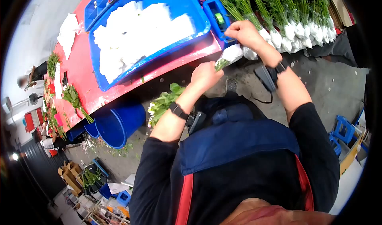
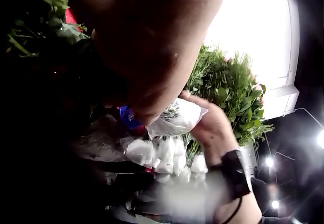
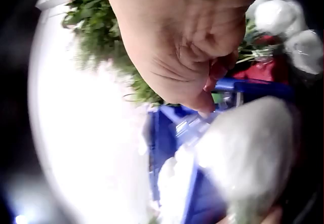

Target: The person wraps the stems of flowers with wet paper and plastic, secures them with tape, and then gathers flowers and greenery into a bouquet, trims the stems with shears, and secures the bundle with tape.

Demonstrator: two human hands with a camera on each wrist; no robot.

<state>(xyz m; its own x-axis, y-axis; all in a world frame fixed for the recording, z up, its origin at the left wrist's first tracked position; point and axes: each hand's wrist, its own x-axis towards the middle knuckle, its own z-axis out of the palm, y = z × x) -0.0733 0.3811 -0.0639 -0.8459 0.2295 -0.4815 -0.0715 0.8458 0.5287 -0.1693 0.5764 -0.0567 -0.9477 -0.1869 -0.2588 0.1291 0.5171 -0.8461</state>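
Observation:
My left hand (image 1: 205,77) grips the stems of a flower bouquet (image 1: 167,99), whose leaves and pale blooms show beyond the left forearm. The bouquet's stem end carries a white, plastic-covered wrap (image 1: 232,53), pointing up and right toward my right hand (image 1: 250,36). In the right wrist view this wrap (image 3: 248,148) looms large and blurred below the hand. My right hand is over the edge of a small blue basket (image 1: 209,15), thumb and fingertips close together; I cannot tell whether they pinch anything. A bright green item (image 1: 220,18) lies inside the basket.
A big blue tray (image 1: 205,24) of white wadding (image 1: 139,34) stands on the red table (image 1: 159,68). Several bouquets with white-wrapped ends (image 1: 296,32) lie in a row at the upper right. Blue buckets (image 1: 115,127) stand below the table. Loose flower stems (image 1: 73,97) lie at its left.

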